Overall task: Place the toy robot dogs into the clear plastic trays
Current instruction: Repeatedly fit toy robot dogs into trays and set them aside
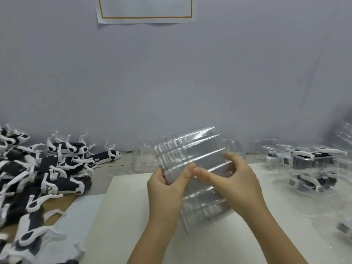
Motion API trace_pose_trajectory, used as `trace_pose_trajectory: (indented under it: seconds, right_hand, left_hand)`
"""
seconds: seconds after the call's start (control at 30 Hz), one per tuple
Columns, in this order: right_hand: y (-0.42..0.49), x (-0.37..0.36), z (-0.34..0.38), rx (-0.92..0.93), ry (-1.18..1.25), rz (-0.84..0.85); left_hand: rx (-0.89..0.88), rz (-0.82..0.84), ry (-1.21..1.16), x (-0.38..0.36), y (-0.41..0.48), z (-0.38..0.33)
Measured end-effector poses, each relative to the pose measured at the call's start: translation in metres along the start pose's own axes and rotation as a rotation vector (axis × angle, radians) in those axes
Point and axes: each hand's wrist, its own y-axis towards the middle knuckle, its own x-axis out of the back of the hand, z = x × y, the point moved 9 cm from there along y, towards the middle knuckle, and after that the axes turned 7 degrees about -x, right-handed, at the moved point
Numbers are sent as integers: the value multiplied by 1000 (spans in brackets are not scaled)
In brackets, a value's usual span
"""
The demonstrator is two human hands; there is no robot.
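Note:
A stack of clear plastic trays (192, 149) is held tilted above the white board (122, 210) in the middle of the table. My left hand (165, 185) grips the stack's left edge, thumb on its near face. My right hand (236, 180) grips its right side, thumb pressed beside the left thumb and fingers curled over the edge. Several black-and-white toy robot dogs (62, 162) lie in a heap on the left. On the right, filled trays holding dogs (312, 159) are stacked.
A grey wall stands close behind the table, with a paper sign (146, 10) taped at the top. More clear trays (142, 159) sit by the wall behind my hands. Brown tabletop (101, 180) shows between the dog heap and the board.

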Motion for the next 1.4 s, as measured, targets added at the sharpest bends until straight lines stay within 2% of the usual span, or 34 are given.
trace_pose_trajectory:
  seconds: [0.17, 0.4, 0.57, 0.67, 0.9, 1.13, 1.2, 1.3, 1.4]
  right_hand:
    - [-12, -4, 15, 167, 156, 58]
    - [-13, 6, 13, 187, 243, -64]
    - [-19, -7, 16, 239, 284, 83]
    - [-16, -5, 15, 233, 317, 103]
    - [-17, 4, 10, 265, 362, -37]
    - [5, 6, -20, 185, 496, -110]
    - [19, 19, -36, 162, 540, -130]
    - [32, 24, -53, 118, 478, -55]
    - [41, 18, -60, 79, 297, 13]
  left_hand:
    - [-91, 13, 0, -4, -1, -25]
    - [-155, 68, 78, -14, -11, -37]
    - [-157, 61, 118, -15, -13, -36]
    - [-145, 62, 157, -15, -13, -31]
    - [-159, 82, 318, -22, -21, -25]
    - [-208, 73, 397, -23, -29, -35]
    - [-251, 86, 358, -24, -31, -46]
    - [-268, 98, 149, -22, -25, -60]
    - [-280, 121, 79, -18, -18, -61]
